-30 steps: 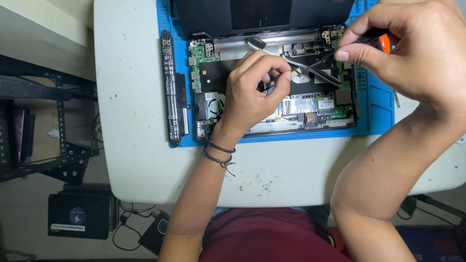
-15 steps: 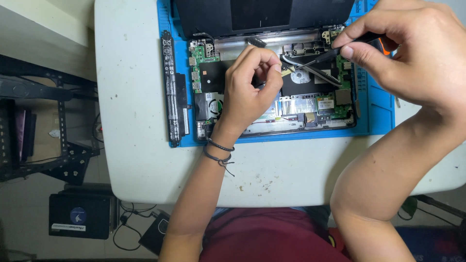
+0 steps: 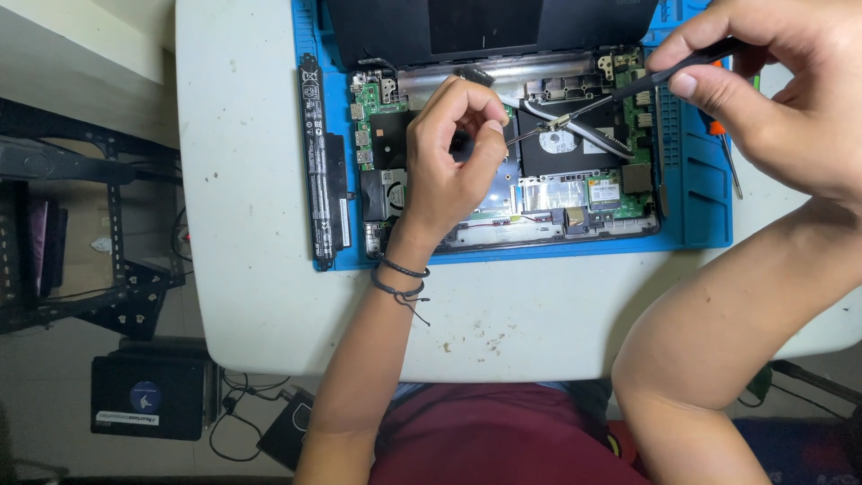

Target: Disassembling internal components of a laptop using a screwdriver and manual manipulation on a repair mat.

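Your laptop (image 3: 512, 153) lies opened on the blue mat (image 3: 700, 207), bottom cover off, battery (image 3: 325, 162) already out beside it. Your right hand (image 3: 772, 90) pinches the tweezers (image 3: 611, 94) over the board; left hand (image 3: 453, 148) fingers curl together, pinching something small. Reassembly is not yet done.

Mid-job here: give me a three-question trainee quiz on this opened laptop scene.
1. True or false: the long black battery bar lies left of the opened black laptop.
2. Which hand holds the thin black tweezers?
3. The blue rubber work mat lies on: A) white table B) floor C) black rack.

Key:
1. True.
2. The right hand; the left hand is curled over the board.
3. A.
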